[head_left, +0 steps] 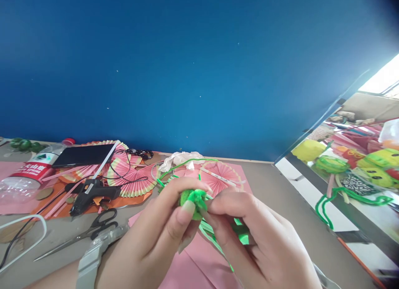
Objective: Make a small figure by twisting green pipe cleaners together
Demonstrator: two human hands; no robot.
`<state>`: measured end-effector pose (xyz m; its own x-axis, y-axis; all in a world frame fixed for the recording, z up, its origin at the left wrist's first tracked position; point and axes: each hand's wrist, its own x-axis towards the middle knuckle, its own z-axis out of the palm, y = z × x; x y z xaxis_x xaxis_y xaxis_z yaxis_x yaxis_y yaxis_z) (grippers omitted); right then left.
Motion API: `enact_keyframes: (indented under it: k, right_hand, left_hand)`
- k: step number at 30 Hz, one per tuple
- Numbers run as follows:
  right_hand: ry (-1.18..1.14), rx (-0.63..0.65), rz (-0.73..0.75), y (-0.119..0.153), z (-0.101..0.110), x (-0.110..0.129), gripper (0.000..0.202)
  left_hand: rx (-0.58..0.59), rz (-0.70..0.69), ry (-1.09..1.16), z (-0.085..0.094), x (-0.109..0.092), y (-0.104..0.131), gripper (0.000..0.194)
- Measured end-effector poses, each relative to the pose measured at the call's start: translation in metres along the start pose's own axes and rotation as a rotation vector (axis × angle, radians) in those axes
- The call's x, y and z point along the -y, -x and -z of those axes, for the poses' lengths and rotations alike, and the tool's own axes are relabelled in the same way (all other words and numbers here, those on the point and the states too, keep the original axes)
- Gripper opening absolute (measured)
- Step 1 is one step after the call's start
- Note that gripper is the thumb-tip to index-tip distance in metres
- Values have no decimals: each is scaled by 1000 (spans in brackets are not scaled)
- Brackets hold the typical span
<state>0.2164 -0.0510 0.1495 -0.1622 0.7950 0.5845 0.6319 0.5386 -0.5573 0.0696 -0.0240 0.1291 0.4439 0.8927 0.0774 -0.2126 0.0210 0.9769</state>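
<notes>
A small fuzzy green pipe-cleaner bundle [197, 202] is gripped between the thumb and fingers of my left hand [158, 235]. My right hand [264, 230] is closed in a pinch at the bundle's right side, its fingertips on the green pipe cleaner there; the exact hold is partly hidden. Longer green strands [208, 233] trail below and behind my fingers. More green shows under the right palm. Pink paper [193, 266] lies beneath both hands.
Scissors [81, 233], a black glue gun [93, 195], a plastic bottle [34, 168] and folded paper fans [134, 176] lie to the left. A white marker [218, 177] sits behind my hands. Yellow-green plush-like items [375, 176] are at right. A blue panel [187, 72] rises behind.
</notes>
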Motion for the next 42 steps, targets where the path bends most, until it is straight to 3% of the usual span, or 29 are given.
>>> enact_keyframes:
  k: [3,11,23,28,31,36,39,42]
  right_hand:
    - [117,4,64,3,-1,0,16]
    - [329,47,251,0,-5,-10,16]
    - [358,117,272,-1,-7,-7,29]
    - [137,129,166,-3,-2,-9,26]
    - [-6,132,15,-5,9,-10,17]
    - [-60,499,-176,-9,29,-14,11]
    - [-61,536,-186,-10,32,-16,10]
    - [-78,508,-138,-9,28,-16,11]
  left_hand:
    - [13,43,31,3,1,-3,23]
    - [-37,204,461,7,10,-6,19]
    - [71,221,490,11,7,-7,17]
    - [103,207,499,10,6,-10,26]
    - [211,166,428,14,6,-9,25]
    - [389,-12,66,22,5,-6,19]
    - [411,-103,-112,25,3,-6,17]
    - [341,-58,-237,23,0,-8,22]
